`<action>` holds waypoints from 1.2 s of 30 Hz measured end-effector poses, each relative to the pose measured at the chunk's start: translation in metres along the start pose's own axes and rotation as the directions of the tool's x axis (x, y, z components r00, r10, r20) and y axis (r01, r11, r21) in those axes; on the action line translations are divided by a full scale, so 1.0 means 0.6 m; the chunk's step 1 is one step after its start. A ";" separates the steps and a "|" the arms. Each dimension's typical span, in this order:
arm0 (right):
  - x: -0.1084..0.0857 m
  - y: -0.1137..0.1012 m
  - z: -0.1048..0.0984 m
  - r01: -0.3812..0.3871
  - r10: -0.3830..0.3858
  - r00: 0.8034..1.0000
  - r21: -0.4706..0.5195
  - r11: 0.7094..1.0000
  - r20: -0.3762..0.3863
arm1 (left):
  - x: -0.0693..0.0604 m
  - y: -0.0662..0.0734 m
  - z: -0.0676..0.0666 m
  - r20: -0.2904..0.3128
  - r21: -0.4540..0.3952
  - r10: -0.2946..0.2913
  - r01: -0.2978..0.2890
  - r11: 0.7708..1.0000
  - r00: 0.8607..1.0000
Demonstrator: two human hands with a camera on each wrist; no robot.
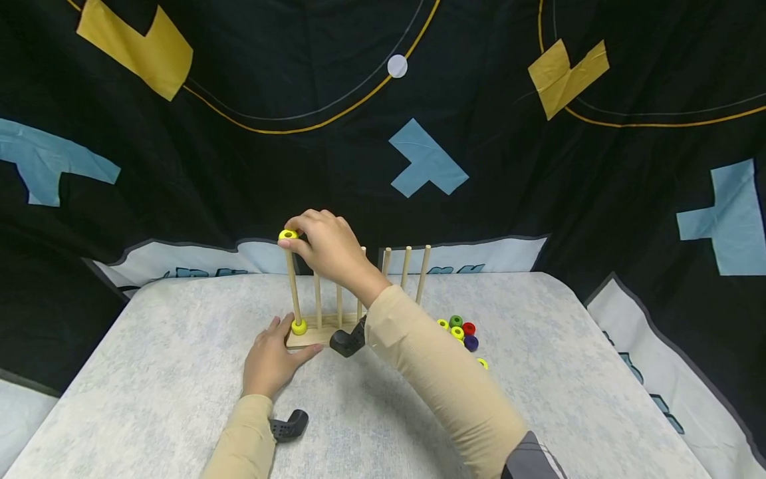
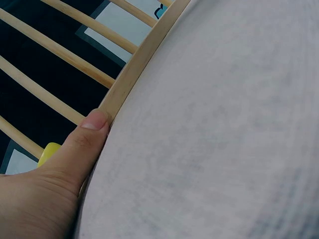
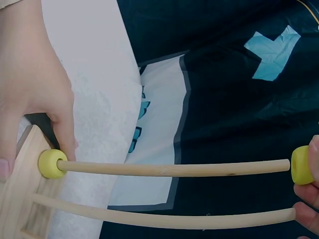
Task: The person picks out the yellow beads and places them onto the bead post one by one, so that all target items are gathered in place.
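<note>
Beige sleeve (image 1: pixel 443 372) lower right; right hand (image 1: pixel 329 245), mid-frame, pinches yellow bead (image 3: pixel 302 172) at peg tip (image 3: pixel 283 167); left hand (image 1: pixel 272 362) grips wooden base (image 1: pixel 308 340).

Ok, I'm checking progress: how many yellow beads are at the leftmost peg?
2: the lower bead around the peg at its base, the upper bead at its tip, pinched by the right hand.

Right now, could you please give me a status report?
Right hand pinching yellow bead at tip of leftmost peg; left hand holding wooden base; no obstruction visible.
</note>
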State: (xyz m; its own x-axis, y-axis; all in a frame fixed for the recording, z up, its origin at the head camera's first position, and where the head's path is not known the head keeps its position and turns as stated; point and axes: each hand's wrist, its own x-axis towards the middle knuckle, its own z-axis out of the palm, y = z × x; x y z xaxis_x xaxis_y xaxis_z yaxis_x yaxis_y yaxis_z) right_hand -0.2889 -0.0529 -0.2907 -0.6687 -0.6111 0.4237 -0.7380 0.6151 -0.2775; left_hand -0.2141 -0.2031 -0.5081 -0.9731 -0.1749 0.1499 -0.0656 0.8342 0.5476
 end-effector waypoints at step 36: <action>0.001 0.003 0.010 0.002 -0.001 1.000 -0.010 1.000 0.014 | 0.000 0.003 -0.001 -0.008 -0.006 0.002 -0.002 1.000 1.000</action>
State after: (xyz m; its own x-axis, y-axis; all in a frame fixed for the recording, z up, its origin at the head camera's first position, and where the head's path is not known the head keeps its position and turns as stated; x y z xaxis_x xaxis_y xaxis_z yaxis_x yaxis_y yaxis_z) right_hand -0.2912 -0.0552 -0.2963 -0.6688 -0.6191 0.4115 -0.7381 0.6192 -0.2680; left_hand -0.2137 -0.2021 -0.5068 -0.9713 -0.1779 0.1576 -0.0626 0.8312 0.5525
